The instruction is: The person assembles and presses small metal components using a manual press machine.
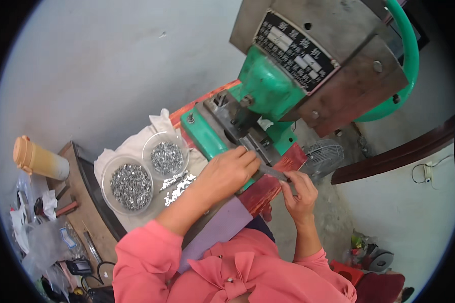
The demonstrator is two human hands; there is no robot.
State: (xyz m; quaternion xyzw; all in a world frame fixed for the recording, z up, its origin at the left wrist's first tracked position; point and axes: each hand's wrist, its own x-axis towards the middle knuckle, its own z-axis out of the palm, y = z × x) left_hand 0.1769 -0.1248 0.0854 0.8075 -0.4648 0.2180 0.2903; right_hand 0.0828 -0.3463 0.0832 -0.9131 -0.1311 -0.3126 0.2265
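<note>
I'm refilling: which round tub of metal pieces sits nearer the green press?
The upper-right tub, close to the green press; the other tub sits lower left.

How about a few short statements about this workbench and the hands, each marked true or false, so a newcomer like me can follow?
1. The right hand grips one end of a thin grey strip. True.
2. The left hand is dipping into a tub. False: it is beside the machine, near the strip's other end.
3. Two clear round tubs hold small metal pieces. True.
4. All the shiny pieces are inside the tubs. False: some loose pieces lie beside them.
5. The bottle with the orange lid is left of the tubs. True.
6. The machine is yellow all over. False: it is green and grey.
</note>
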